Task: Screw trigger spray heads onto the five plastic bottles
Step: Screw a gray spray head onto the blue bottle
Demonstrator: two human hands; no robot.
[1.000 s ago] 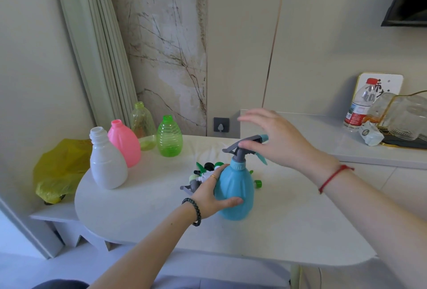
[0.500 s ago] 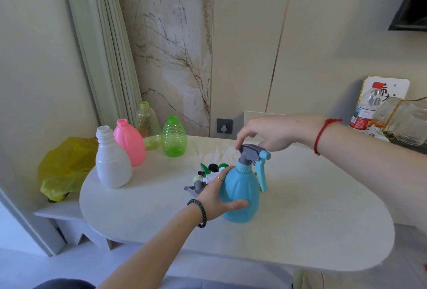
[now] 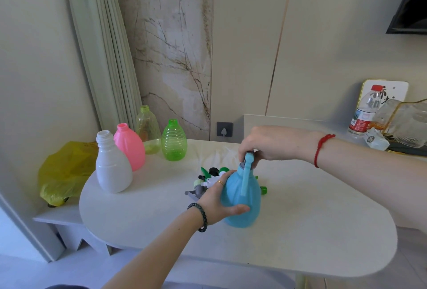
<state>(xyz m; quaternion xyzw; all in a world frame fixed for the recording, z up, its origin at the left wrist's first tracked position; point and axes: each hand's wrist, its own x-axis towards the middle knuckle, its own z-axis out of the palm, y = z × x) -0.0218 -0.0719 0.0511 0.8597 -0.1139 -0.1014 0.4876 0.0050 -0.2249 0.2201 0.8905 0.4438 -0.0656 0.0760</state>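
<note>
A blue bottle (image 3: 245, 207) stands upright on the white table (image 3: 300, 231). My left hand (image 3: 217, 200) wraps around its left side. On its neck sits a grey and blue trigger spray head (image 3: 246, 170), its lever hanging toward me, and my right hand (image 3: 265, 143) grips it from above. Behind the blue bottle lies a small pile of loose spray heads (image 3: 208, 180). At the table's far left stand the white bottle (image 3: 112, 168), pink bottle (image 3: 130, 147), clear yellowish bottle (image 3: 149, 129) and green bottle (image 3: 173, 140), all with bare necks.
A yellow plastic bag (image 3: 62, 170) lies on a low shelf left of the table. A raised ledge at the back right carries a water bottle (image 3: 364, 113), a crumpled wrapper (image 3: 375, 141) and glassware (image 3: 406, 124). A folded curtain (image 3: 104, 45) hangs behind the bottles.
My right hand has turned the spray head on the blue bottle: its lever swung from pointing right to facing me. My left hand kept its hold on the bottle.
</note>
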